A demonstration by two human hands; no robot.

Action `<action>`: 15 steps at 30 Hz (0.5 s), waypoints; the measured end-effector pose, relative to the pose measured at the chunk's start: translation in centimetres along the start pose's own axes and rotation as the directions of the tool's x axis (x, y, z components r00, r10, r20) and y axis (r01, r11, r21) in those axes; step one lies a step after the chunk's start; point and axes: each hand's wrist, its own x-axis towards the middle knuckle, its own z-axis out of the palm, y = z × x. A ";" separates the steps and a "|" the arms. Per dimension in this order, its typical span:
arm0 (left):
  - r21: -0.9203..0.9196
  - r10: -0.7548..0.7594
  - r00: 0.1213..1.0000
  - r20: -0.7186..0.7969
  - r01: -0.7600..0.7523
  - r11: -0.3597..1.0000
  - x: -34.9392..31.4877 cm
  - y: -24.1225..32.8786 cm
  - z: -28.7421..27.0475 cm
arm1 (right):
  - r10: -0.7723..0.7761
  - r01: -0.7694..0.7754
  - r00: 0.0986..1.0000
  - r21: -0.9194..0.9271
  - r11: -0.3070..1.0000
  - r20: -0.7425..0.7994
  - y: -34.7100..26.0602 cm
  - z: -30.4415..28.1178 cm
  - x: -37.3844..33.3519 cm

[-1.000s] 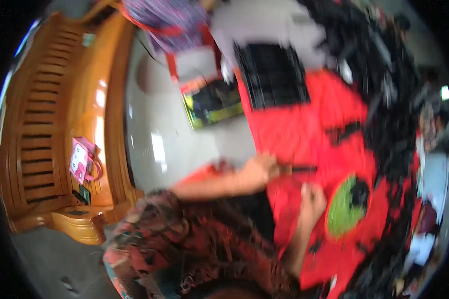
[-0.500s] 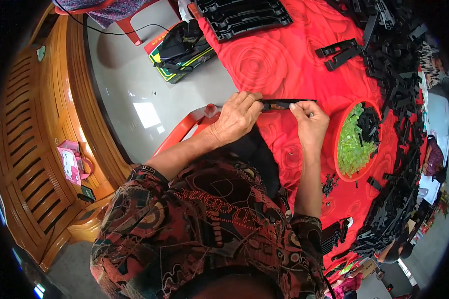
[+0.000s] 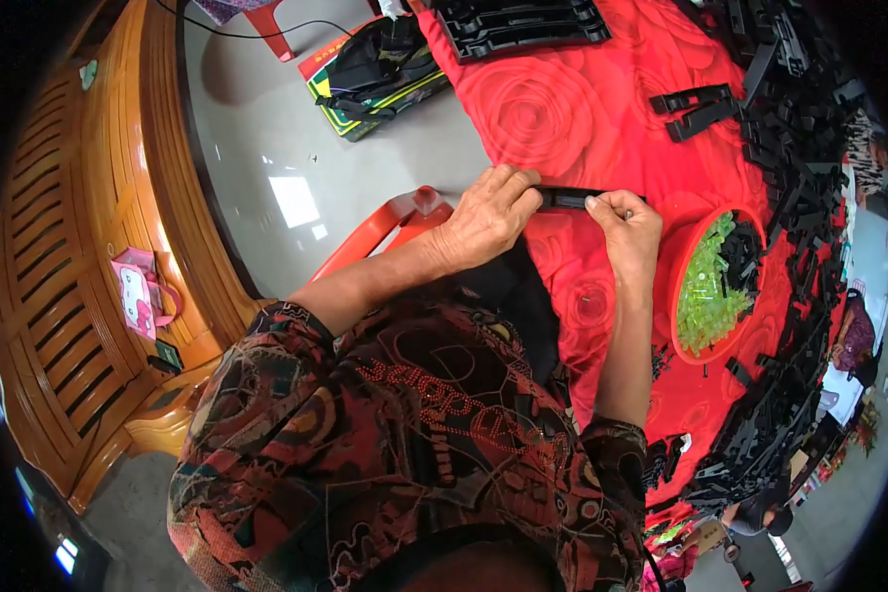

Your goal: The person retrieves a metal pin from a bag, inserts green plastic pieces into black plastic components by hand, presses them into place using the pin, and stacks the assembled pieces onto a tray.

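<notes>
Between my hands a long, narrow black plastic part [image 3: 566, 198] stretches level over the near left edge of the red table. My left hand [image 3: 491, 219] is closed over its left end, knuckles up. My right hand [image 3: 629, 235] pinches the right end between thumb and curled fingers. A tiny greyish thing shows at those curled fingers, too small to name. Right of this hand stands an orange-red bowl [image 3: 677, 286] with translucent yellow-green small pieces [image 3: 703, 304] and small black pieces [image 3: 738, 249] in it. My fingers hide both ends of the black part.
Black plastic parts [image 3: 794, 306] lie heaped along the table's right side. Two more [image 3: 699, 111] lie on the rose-patterned red cloth [image 3: 533, 109]. Stacked black frames [image 3: 523, 28] stand at the far edge. Left are a red plastic stool [image 3: 380, 225], a box with a black bag [image 3: 375, 74] and a wooden bench [image 3: 118, 296].
The whole view has shifted, so the table and bowl appear slightly farther right. Both hands keep their hold on the black plastic part, whose visible face looks darker than before.
</notes>
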 end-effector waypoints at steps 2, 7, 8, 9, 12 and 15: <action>-0.013 -0.002 1.000 0.004 0.002 1.000 0.0 0.1 0.1 | -0.005 0.005 1.000 0.004 1.000 -0.021 0.3 0.3 0.0; 0.003 -0.003 1.000 0.017 0.003 1.000 0.0 0.1 -0.1 | -0.011 0.011 1.000 0.082 0.997 0.000 0.6 0.1 -0.1; 0.012 0.000 1.000 0.026 -0.001 1.000 0.0 0.2 -0.1 | -0.013 0.013 1.000 0.068 0.998 0.006 0.7 0.1 0.0; 0.012 0.000 1.000 0.025 -0.001 1.000 0.0 0.2 -0.1 | -0.016 0.016 1.000 0.053 0.998 0.011 0.6 0.2 0.0; 0.025 0.005 1.000 0.016 -0.006 1.000 -0.1 0.1 0.0 | -0.024 0.021 0.999 -0.086 0.996 -0.031 0.0 0.5 -0.3; 0.009 0.009 0.999 0.033 -0.009 1.000 0.0 0.1 -0.1 | -0.027 0.008 0.996 -0.226 0.974 -0.081 -0.6 1.0 -0.6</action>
